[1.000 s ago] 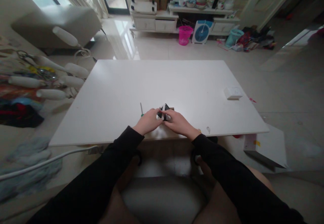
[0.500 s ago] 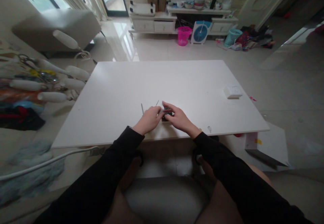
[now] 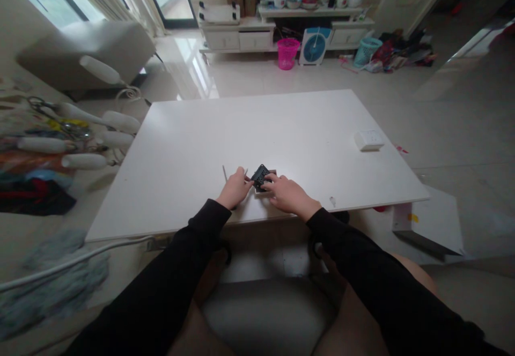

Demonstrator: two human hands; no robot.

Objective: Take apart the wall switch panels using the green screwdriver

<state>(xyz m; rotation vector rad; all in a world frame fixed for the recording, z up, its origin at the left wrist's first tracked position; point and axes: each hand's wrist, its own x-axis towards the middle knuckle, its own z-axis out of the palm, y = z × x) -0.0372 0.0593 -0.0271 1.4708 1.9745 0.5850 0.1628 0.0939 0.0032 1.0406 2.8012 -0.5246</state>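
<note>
A small black square part, like the back of a wall socket, is tilted above a shallow pale box near the table's front edge. My left hand pinches its left corner between thumb and fingertips. From the right, my right hand has its fingers curled on the part's face and side, covering some of it. A thin metal rod lies on the table just left of my left hand. Another thin tip shows behind the left fingers; whether it is held I cannot tell.
On the white table, a white socket box stands at the right. A small clear piece lies near the front edge. A lamp with white arms crowds the left side. An open white box sits beyond the right corner.
The black part has come into view, tilted up from the pale box. My left hand has shifted left and down to its corner. My right fingers have spread across its face. The view has shifted slightly.
</note>
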